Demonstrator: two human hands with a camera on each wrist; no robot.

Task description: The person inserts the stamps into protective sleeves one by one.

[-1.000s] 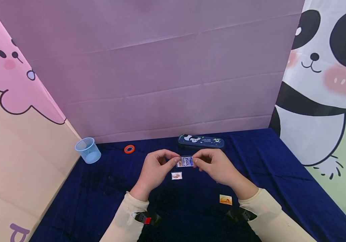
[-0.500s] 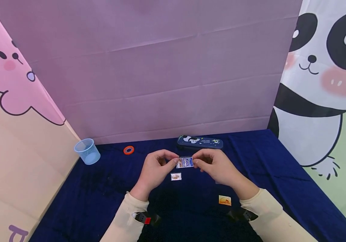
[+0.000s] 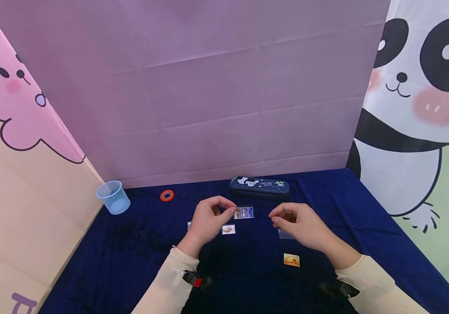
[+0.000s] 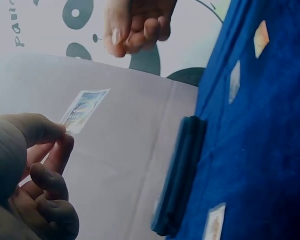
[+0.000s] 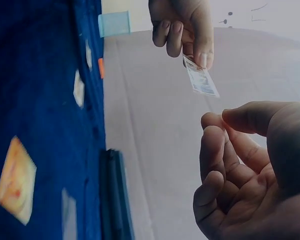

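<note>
In the head view my left hand (image 3: 208, 223) pinches the left edge of a small blue picture card (image 3: 245, 213) in a clear sleeve, between thumb and forefinger. The left wrist view shows this sleeved card (image 4: 86, 108) raised above the table and tilted. My right hand (image 3: 307, 227) is off to its right, fingers loosely curled, thumb tip close to the forefinger, with nothing visible held. Below the raised card lies a small white picture card (image 3: 228, 229). An empty-looking clear sleeve (image 3: 286, 234) lies partly under the right hand, and an orange-yellow picture card (image 3: 291, 260) lies nearer me.
A dark blue panda pencil case (image 3: 259, 186) lies at the back of the blue cloth (image 3: 150, 248). Toward the back left are an orange tape roll (image 3: 167, 195) and a light blue cup (image 3: 113, 197). Another pale card (image 3: 188, 225) peeks out behind my left hand.
My right hand has let go of the sleeved card and moved right and toward me. The left hand, still pinching the card, has shifted slightly right.
</note>
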